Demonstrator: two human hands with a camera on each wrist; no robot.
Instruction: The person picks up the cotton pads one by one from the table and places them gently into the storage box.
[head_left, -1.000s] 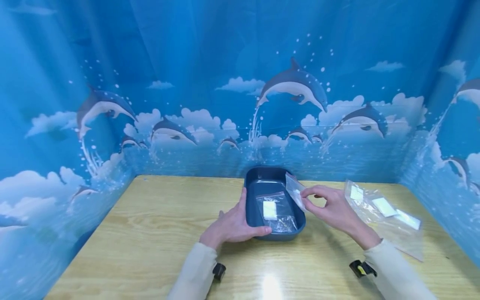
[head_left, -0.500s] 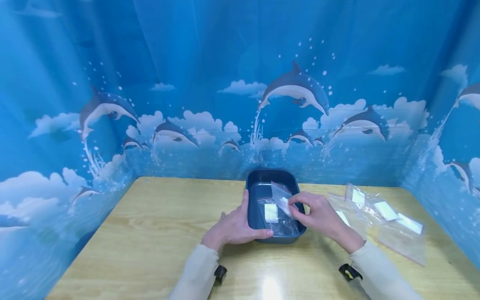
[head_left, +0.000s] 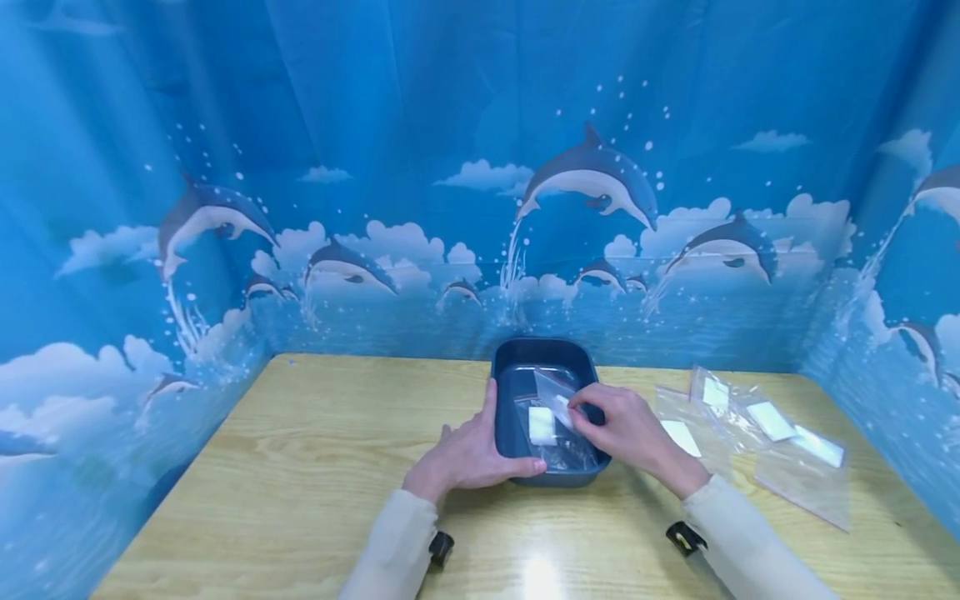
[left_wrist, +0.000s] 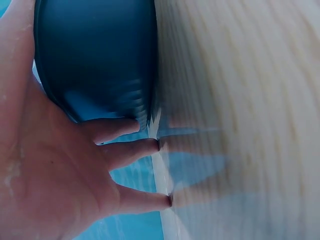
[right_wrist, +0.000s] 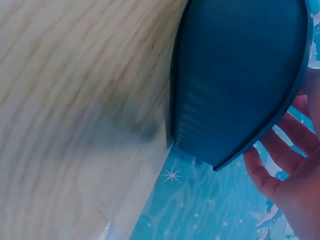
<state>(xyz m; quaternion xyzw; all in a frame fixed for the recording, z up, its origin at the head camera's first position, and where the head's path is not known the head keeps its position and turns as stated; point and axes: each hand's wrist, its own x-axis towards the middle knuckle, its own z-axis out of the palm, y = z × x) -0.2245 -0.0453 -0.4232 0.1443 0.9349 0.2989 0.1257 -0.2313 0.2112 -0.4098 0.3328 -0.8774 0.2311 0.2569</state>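
Observation:
A dark blue rectangular container (head_left: 551, 479) stands on the table in the head view. My left hand (head_left: 468, 454) rests around its near left corner, thumb along the near rim and fingers spread straight by the left wall. In the left wrist view, fingertips (left_wrist: 162, 199) reach down to the tabletop. My right hand (head_left: 618, 421) pinches a small clear zip bag (head_left: 551, 390) between thumb and index finger over the container. Inside lies another clear bag (head_left: 573, 454) with a white rectangular piece (head_left: 542, 426). The right wrist view shows the container's outer wall (right_wrist: 235, 85), hiding the pinched bag.
Several clear zip bags (head_left: 813, 492) with white pieces lie overlapping on the table to the right. The wooden table (head_left: 337, 433) ends at a blue dolphin-print curtain (head_left: 420, 167) behind and at the sides.
My right hand has moved left, carrying the pinched zip bag from the container's right rim to over its inside. The left hand has kept its place at the container.

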